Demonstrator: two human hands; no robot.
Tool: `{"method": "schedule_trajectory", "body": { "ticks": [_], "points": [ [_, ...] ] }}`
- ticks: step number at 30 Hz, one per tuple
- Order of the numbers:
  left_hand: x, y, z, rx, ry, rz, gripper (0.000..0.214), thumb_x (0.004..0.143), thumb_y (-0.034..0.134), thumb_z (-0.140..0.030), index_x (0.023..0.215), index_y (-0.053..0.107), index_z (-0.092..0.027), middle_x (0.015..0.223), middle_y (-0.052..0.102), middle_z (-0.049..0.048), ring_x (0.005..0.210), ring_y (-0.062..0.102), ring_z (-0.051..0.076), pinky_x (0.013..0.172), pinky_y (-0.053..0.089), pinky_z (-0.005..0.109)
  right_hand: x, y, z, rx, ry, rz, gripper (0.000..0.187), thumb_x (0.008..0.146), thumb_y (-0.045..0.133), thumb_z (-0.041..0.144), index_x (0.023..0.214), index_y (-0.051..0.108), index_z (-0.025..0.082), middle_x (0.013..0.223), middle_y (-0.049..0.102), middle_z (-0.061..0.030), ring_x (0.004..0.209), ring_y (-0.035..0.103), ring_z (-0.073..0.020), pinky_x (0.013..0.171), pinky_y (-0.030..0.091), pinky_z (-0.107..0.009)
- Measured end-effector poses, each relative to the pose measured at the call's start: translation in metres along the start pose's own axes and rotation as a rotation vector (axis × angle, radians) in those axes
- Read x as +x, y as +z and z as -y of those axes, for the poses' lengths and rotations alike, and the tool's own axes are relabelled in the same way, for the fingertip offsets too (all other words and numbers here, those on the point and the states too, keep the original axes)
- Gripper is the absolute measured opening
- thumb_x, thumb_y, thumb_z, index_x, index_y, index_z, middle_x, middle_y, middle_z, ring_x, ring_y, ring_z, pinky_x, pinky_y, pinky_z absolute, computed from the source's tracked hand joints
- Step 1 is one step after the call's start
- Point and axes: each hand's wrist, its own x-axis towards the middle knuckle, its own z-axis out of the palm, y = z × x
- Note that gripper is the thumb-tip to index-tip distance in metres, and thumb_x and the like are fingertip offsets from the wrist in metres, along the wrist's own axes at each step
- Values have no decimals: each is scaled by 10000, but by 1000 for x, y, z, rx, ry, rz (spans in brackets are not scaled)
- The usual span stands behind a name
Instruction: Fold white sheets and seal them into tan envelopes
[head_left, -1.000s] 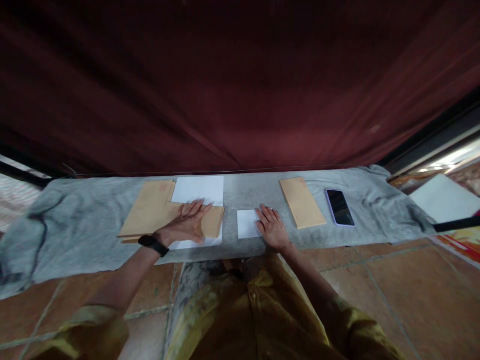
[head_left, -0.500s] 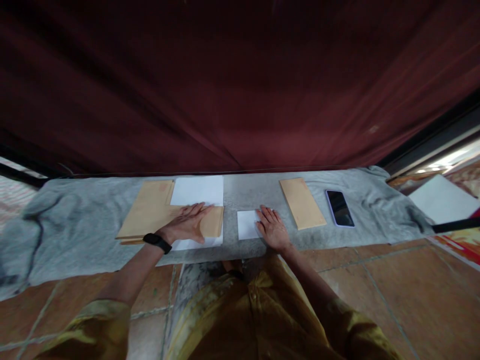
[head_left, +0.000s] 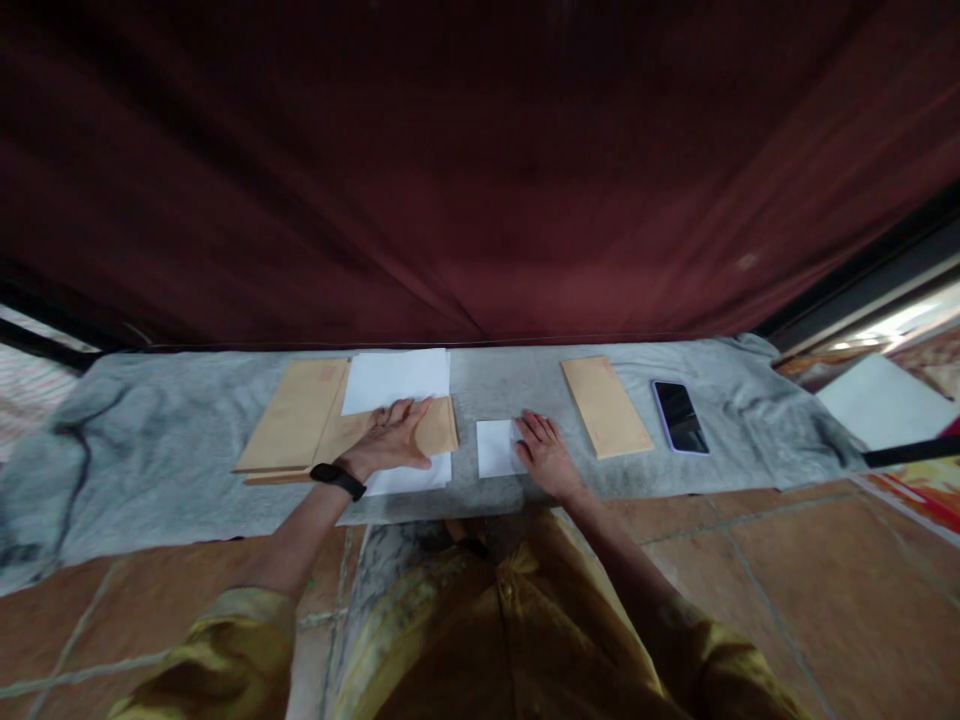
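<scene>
My left hand [head_left: 388, 440] lies with fingers spread on a brown envelope [head_left: 439, 428], which rests across white paper sheets [head_left: 397, 380]. Left of it is a stack of brown envelopes [head_left: 289, 415], partly under the one I touch. My right hand [head_left: 546, 455] is flat, its fingertips on the right edge of a small white folded-looking paper [head_left: 498, 448]. To the right of that hand lies a single brown envelope [head_left: 606, 406], tilted on the cloth. A dark band sits on my left wrist.
A grey cloth [head_left: 510, 380] covers the low surface. At the right lies a phone [head_left: 680, 417] with a purple edge. A dark red curtain [head_left: 480, 200] hangs behind. Beyond the right end is a white sheet [head_left: 887, 400]; floor tiles [head_left: 840, 560] show in front.
My left hand has slid to the right, and the envelope beneath it has turned slightly and shifted right and away over the sheets. My right hand has hardly moved.
</scene>
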Motion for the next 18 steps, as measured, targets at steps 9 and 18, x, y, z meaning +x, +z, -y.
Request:
{"method": "schedule_trajectory", "body": {
  "ticks": [9,18],
  "points": [
    [3,-2,-7,-2,-65,19,1271,582,789,-558,1613,92,-297,1695,76,177,1506,192,468,1166,215,573,42,15,73,528,10,-7,458,985,422,208,1417,570,231,1404,628,-51,1280,597,-192,1072,506,-352],
    [-4,-1,-10,-34,-78,-17,1255,612,782,-571,1616,86,-283,1696,60,189,1509,191,462,1168,197,579,68,30,109,414,158,173,352,954,482,130,1215,702,212,1075,768,-47,930,719,-196,839,553,-259]
  ]
}}
